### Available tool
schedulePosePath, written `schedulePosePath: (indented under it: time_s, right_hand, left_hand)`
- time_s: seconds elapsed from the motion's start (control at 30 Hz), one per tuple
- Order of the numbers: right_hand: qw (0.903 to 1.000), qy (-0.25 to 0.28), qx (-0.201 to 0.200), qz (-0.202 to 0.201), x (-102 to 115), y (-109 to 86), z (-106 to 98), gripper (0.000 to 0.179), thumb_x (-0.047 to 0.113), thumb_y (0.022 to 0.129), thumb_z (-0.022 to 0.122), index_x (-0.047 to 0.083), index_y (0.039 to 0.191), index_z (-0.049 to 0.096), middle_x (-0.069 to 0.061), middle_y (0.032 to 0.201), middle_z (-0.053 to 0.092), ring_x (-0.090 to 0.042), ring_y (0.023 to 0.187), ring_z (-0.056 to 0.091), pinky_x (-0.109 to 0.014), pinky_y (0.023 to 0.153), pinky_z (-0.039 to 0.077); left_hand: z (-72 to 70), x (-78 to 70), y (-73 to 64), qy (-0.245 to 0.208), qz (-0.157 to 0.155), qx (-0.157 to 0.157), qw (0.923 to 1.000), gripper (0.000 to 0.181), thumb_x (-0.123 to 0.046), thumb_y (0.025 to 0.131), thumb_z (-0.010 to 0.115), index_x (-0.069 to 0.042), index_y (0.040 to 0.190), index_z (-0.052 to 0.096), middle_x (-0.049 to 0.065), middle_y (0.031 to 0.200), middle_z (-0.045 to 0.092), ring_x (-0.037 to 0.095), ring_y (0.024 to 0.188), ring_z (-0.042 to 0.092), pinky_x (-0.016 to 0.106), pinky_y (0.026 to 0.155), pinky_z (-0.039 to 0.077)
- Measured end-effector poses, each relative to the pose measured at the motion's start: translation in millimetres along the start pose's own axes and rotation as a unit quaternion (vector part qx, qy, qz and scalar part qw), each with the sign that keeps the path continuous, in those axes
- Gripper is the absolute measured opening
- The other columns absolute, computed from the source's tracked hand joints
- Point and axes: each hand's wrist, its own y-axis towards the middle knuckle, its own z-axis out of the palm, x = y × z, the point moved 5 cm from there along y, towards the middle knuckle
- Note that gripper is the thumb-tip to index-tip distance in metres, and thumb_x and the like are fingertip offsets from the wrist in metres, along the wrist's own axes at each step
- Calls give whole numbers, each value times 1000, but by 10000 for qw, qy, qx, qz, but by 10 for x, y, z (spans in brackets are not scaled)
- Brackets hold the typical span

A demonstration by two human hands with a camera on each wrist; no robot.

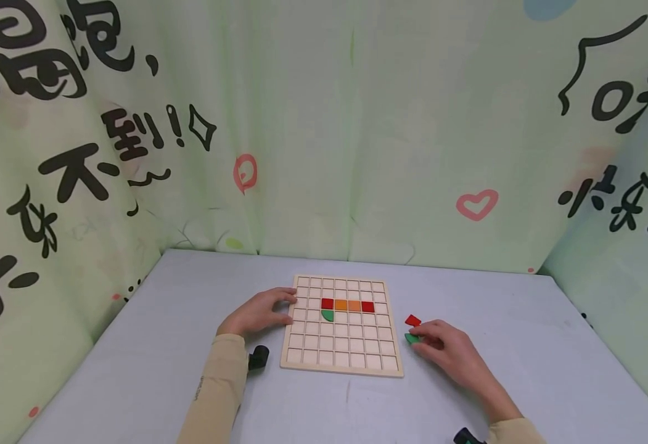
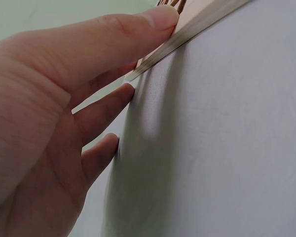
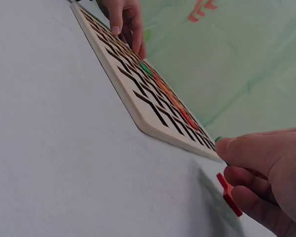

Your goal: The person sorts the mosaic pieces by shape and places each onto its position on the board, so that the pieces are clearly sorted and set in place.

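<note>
A wooden grid board [image 1: 341, 370] lies on the table. In one row it carries a red square [image 1: 327, 304], two orange squares [image 1: 348, 305] and another red square [image 1: 367, 306]. A green quarter-circle piece [image 1: 328, 316] sits just below the left red one. My left hand [image 1: 257, 313] rests at the board's left edge, its thumb [image 2: 160, 19] touching the rim and its fingers spread. Off the board's right side, my right hand [image 1: 450, 348] pinches a second green piece [image 1: 411, 338] between thumb and fingers, which mostly hide it in the right wrist view.
A loose red piece [image 1: 412, 320] lies on the white table [image 1: 324, 413] right beside my right fingers. Pale green curtains [image 1: 324, 154] with black writing and drawings surround the table at the back and both sides.
</note>
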Motion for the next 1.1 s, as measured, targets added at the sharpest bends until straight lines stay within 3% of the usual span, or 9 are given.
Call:
schedulePosePath:
  time_s: [0.23,0.47,1.1]
  right_hand:
    - [9996,112,-238,-132,195,163,39,24,7,83,77,9,106,74,-1,102,66,-8,80,57,-23,72,54]
    - [9998,127,-19,121,365,361,145,24,7,86,74,7,110,72,-7,107,63,-14,83,57,-23,69,51]
    - [9979,583,271,-30,638,698,492,25,10,85,75,9,110,71,-3,107,64,-15,87,62,-30,79,56]
  left_hand:
    - [-2,27,3,2,76,-2,10000,40,-13,85,76,-6,123,65,2,148,47,25,141,35,41,115,31]
    - [12,39,8,-37,-42,11,10000,40,-14,85,76,-8,123,65,1,148,47,25,142,34,41,116,30]
    - [3,16,7,46,-12,-34,10000,41,-14,84,77,-7,123,66,0,148,47,24,141,35,40,115,31]
